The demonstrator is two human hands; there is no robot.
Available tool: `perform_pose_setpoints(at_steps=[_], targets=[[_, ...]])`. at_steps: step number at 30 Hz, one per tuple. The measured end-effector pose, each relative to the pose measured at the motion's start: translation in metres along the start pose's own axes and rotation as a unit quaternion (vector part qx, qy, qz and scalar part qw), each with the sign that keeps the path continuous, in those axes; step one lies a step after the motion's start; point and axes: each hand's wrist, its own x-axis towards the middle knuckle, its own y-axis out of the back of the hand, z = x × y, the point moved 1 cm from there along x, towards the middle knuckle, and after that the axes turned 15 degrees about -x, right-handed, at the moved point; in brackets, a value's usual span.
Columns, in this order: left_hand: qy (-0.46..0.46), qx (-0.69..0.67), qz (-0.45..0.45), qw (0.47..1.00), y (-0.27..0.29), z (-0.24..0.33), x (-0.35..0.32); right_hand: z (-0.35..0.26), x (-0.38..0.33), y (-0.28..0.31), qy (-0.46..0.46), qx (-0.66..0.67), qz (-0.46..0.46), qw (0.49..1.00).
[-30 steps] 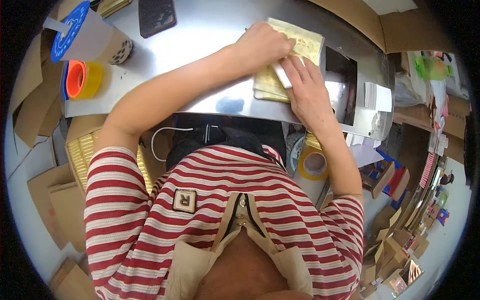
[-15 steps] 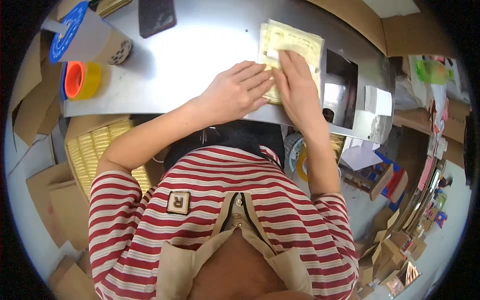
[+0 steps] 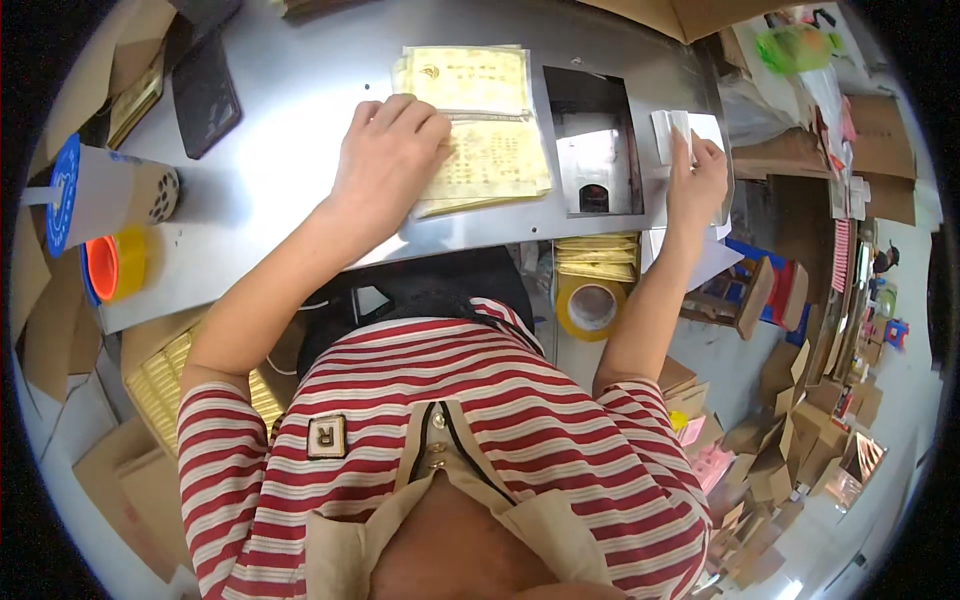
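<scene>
A stack of flat yellow printed packets in clear wrap (image 3: pixel 485 160) lies on the metal table in front of me. My left hand (image 3: pixel 393 160) is at the stack's left edge, its fingers curled and closed on the packets; the thumb is hidden. Off to the right, my right hand (image 3: pixel 697 182) pinches a folded white paper slip (image 3: pixel 664 138) between thumb and fingers. It hovers over more white paper (image 3: pixel 707 128) at the table's right end. Between the stack and that paper is a dark rectangular opening (image 3: pixel 597 140) in the tabletop.
On the left stand a bubble tea cup (image 3: pixel 120 190) with a blue lid and rolls of coloured tape (image 3: pixel 118 262). A dark phone (image 3: pixel 206 95) lies behind them. Below the table edge are a tape roll (image 3: pixel 592 308), yellow packets (image 3: pixel 597 256) and a carton of gold packs (image 3: pixel 165 390).
My right hand has left the yellow stack and moved right to the white paper, taking hold of a slip. My left hand has gone from lying flat to curled at the stack's edge.
</scene>
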Motion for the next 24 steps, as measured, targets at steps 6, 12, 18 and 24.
perform_pose_setpoints(at_steps=[6, 12, 18, 24], targets=[[0.059, -0.027, -0.016, 0.998, 0.008, 0.000, 0.005, -0.006, 0.000, 0.002, -0.068, 0.037, -0.060, 0.995], [0.127, -0.071, -0.105, 0.984, 0.017, -0.003, 0.015, -0.001, 0.001, -0.002, -0.070, 0.060, -0.047, 0.995], [0.088, -0.039, -0.014, 0.995, 0.006, -0.001, 0.000, -0.010, -0.004, -0.013, -0.019, 0.059, 0.049, 0.997], [0.115, -0.143, -0.041, 0.982, 0.008, -0.016, 0.011, -0.078, -0.002, 0.021, -0.124, 0.474, -0.012, 0.871]])
